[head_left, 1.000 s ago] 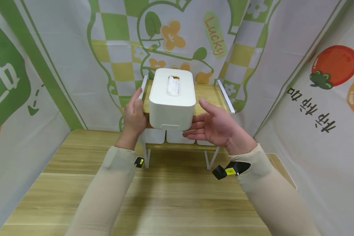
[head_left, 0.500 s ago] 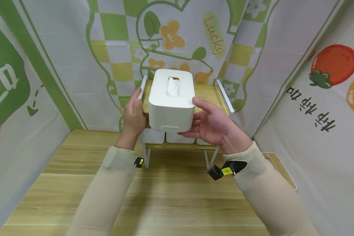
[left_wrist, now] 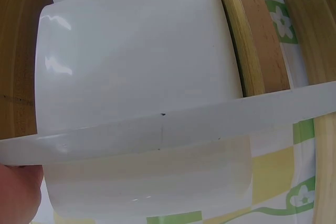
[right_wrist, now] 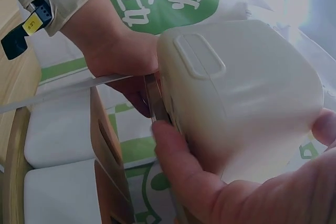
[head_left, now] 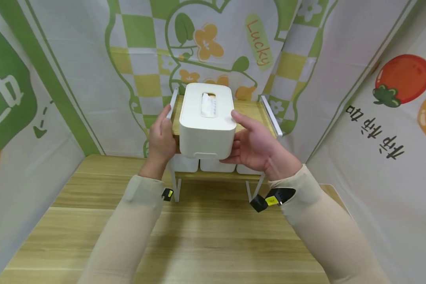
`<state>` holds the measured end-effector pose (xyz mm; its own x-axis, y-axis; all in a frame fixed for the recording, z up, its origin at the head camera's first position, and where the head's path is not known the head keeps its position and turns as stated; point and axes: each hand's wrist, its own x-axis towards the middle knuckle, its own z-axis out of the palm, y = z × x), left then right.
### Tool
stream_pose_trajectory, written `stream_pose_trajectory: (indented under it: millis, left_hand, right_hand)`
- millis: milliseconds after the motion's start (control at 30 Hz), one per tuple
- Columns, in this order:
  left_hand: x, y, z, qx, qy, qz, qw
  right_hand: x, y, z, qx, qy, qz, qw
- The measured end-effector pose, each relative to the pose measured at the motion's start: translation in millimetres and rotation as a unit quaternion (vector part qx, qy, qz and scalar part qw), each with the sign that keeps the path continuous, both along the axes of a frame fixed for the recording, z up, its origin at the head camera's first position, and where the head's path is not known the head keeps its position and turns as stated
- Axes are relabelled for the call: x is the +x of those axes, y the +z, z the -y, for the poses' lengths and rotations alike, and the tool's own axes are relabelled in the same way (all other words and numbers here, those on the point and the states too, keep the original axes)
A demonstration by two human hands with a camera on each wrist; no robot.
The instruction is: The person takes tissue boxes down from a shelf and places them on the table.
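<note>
In the head view a white tissue box (head_left: 206, 138), a tissue showing in the slot of its lid, stands on the top board of a small two-tier shelf (head_left: 253, 112) and juts past its front edge. My right hand (head_left: 257, 146) holds the box at its right front corner, thumb at the lid's edge and fingers against the side and low down. At the shelf's left front corner, my left hand (head_left: 161, 140) grips the frame beside the box. The left wrist view shows the white metal bar (left_wrist: 163, 127) of that frame, with a bit of the hand at lower left.
Several white bins (head_left: 218, 165) sit on the shelf's lower tier, under the top board. The shelf stands on a wooden table (head_left: 213, 236), against a patterned cloth wall (head_left: 138, 35). A pale-rimmed tray (head_left: 335, 193) lies at the right, partly behind the right forearm.
My right hand has moved left, from just beside the tissue box to a hold on its right front corner. The box has barely shifted, and my left hand stays at the shelf corner.
</note>
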<state>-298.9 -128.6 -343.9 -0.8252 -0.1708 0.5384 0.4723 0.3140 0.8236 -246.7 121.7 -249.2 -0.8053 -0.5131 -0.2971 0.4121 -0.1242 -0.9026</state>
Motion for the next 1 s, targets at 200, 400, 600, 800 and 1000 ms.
stream_pose_trajectory:
  millis: [200, 400, 600, 800, 1000]
  left_hand:
    - [-1.6, -1.3, -0.7, 0.001, -0.002, -0.011, 0.9999]
    - [-0.7, -0.7, -0.3, 0.009, -0.003, -0.005, 0.9999]
    - [-1.1, -1.1, -1.3, 0.004, -0.004, -0.004, 1.0000]
    - [-1.8, -2.5, -1.0, 0.000, 0.003, 0.000, 1.0000]
    - [-2.4, -2.1, -0.3, -0.003, 0.001, -0.012, 0.9999]
  right_hand:
    - [1.8, 0.2, -0.7, -0.008, -0.008, 0.007, 0.9999]
    - [1.4, 3.1, 0.7, 0.003, -0.004, 0.015, 0.9999]
    - [4.6, 3.0, 0.5, 0.006, -0.016, 0.012, 0.9998]
    - [3.8, 1.7, 0.8, 0.024, -0.003, 0.004, 0.9997]
    - [0.3, 0.4, 3.3, 0.044, -0.009, -0.008, 0.9990]
